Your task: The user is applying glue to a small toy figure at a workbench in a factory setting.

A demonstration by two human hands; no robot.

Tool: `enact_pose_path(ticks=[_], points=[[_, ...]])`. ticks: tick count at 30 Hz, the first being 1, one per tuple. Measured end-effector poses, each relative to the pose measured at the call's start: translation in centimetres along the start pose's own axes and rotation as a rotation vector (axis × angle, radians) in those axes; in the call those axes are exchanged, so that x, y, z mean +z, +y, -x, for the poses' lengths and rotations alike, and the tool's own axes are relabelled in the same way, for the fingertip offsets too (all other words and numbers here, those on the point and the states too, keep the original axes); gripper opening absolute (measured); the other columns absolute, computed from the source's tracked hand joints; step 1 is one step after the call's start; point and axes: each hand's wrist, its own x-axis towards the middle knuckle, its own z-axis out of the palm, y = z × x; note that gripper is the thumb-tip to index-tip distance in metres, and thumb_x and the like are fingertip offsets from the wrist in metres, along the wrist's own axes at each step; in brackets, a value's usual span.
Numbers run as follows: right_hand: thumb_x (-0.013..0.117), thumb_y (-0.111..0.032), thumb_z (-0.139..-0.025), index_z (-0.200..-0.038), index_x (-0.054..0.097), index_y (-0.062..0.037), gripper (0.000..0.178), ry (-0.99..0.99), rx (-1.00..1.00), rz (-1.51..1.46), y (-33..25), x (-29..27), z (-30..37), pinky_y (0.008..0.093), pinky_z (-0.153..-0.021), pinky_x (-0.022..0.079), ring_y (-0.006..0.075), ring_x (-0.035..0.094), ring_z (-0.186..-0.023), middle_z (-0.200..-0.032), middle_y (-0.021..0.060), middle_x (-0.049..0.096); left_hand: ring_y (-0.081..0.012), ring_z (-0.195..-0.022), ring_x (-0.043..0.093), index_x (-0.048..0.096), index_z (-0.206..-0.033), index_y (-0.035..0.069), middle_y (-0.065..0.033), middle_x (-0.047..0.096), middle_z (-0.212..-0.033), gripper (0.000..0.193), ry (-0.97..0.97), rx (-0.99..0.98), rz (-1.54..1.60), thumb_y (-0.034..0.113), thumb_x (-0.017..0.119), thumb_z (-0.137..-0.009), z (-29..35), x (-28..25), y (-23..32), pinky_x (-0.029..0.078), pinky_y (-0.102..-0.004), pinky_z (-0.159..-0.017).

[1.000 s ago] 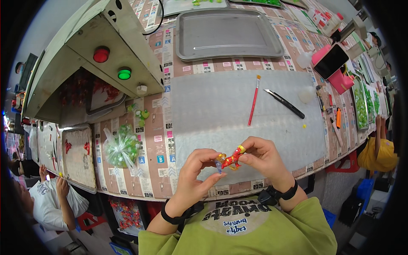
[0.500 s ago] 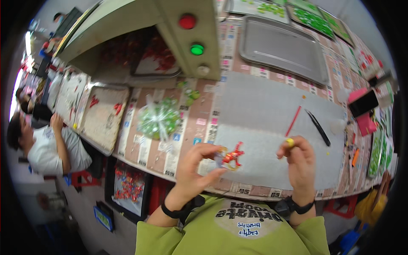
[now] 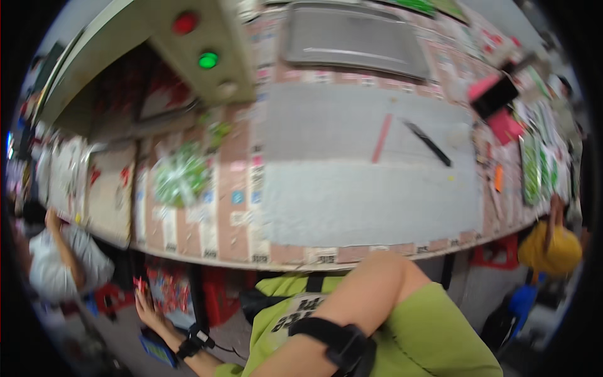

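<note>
My left hand point(image 3: 148, 310) is low at the left, below the table edge. Its fingers are closed on a small red figure-shaped piece point(image 3: 139, 284), blurred now. Beside that hand a dark-framed tray point(image 3: 195, 301) holds several red and coloured pieces point(image 3: 173, 290). My right forearm point(image 3: 370, 292) crosses in front of my body toward the lower left. Past its black wrist strap point(image 3: 333, 341) it runs out at the lower edge, so the right hand is out of view. On the grey mat point(image 3: 326, 207) lie a red stick point(image 3: 381, 138) and black tweezers point(image 3: 428, 143).
A bag of green pieces point(image 3: 181, 176) sits left of the mat, below a machine point(image 3: 242, 75) with red and green buttons. Behind the mat is a metal tray point(image 3: 355, 41). A phone point(image 3: 494, 97) stands right. People point(image 3: 66, 261) sit at both sides.
My view has shifted right. The left hand has gone from over the table to low left with the red piece. My right hand has left the mat, its arm swinging across my body.
</note>
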Motion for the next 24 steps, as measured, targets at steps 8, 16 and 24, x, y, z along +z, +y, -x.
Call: enact_pose_path(ticks=[8,16,24], points=[[0.039,-0.035,-0.092,-0.100,0.057,0.0020,0.042,0.136,-0.075,0.091,-0.2,0.0,0.8,0.0304,-0.089,0.037,0.0163,0.050,-0.099,-0.104,0.0088,0.058,-0.0213,-0.117,0.044,0.040,-0.125,0.001,-0.0150,0.044,-0.125,0.040,0.027,0.099,0.102,0.017,0.046,-0.089,-11.3,-15.5,0.7,0.035,-0.0336,-0.096],[0.040,-0.035,-0.092,-0.100,0.057,0.0019,0.042,0.090,0.005,0.052,-0.7,-2.2,-1.2,0.0303,-0.089,0.037,0.0161,0.050,-0.099,-0.104,0.0090,0.058,-0.0175,-0.118,0.041,0.040,-0.125,-0.003,-0.0104,0.041,-0.127,0.036,-0.247,0.597,-0.215,0.012,0.037,-0.092,-11.5,2.9,21.4,0.034,-0.0265,-0.099],[0.040,-0.035,-0.092,-0.100,0.057,0.0018,0.041,0.058,0.060,0.043,-1.5,-2.9,-3.1,0.0302,-0.088,0.037,0.0158,0.050,-0.099,-0.104,0.0091,0.058,-0.0152,-0.091,0.054,0.055,-0.109,0.001,-0.0072,0.061,-0.097,0.030,-0.351,0.523,-0.439,0.016,0.056,-0.083,-28.7,16.6,11.6,0.041,-0.0260,-0.080]])
